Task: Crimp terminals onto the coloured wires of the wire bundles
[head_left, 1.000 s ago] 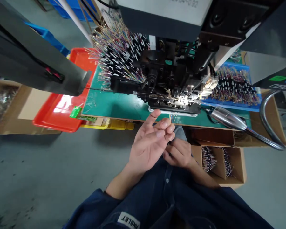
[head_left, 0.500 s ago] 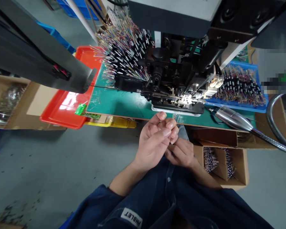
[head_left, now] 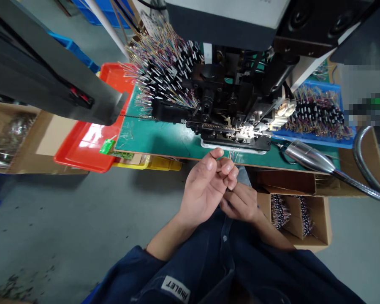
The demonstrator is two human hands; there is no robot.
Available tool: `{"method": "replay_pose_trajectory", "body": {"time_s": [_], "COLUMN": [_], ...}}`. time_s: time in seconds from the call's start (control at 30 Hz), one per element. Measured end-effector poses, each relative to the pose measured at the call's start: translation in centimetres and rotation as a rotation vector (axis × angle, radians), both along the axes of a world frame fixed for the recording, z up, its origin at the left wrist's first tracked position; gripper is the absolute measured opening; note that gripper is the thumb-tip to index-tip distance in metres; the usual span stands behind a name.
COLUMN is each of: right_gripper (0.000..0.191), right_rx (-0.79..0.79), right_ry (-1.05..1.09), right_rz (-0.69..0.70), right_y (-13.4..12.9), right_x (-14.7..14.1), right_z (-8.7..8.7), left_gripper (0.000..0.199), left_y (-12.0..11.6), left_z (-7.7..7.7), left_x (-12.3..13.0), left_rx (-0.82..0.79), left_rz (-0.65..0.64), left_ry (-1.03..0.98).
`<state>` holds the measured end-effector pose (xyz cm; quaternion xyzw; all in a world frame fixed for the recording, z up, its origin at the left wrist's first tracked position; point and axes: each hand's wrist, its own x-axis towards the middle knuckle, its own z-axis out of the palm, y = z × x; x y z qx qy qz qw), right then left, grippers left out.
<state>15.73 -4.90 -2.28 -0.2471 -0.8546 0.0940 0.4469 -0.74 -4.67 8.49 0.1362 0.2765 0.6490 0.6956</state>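
Green workbench, crimping machine above, right hand pinching wires, left hand curled

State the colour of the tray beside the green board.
Tray: orange-red, best in the head view.

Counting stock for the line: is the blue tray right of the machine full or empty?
Full: the blue tray is heaped with bundles of coloured wires ending in black-and-white terminals.

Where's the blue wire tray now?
Head view, right end of the green workbench: the blue plastic tray of wire bundles sits right of the black crimping machine, just behind the chrome gooseneck lamp.
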Motion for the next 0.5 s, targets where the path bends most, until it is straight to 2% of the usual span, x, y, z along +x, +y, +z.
{"method": "replay_pose_trajectory", "body": {"time_s": [0.13,0.37,0.5], "right_gripper": [0.012,0.013,0.011], "right_rx": [0.000,-0.007,-0.013], "right_ry": [-0.011,-0.021,-0.035], "right_rz": [-0.003,0.016,0.008], "right_y": [0.0,-0.1,-0.1], "right_x": [0.0,0.1,0.2], "right_z": [0.2,0.3,0.1], "left_gripper": [0.035,0.014,0.012], "left_y": [0.1,0.6,0.3], "left_z": [-0.4,-2.2,-2.4], "left_x": [0.2,0.2,0.1], "left_rx": [0.101,0.398,0.401], "left_rz": [0.093,0.303,0.313], "left_ry": [0.133,0.452,0.545]}}
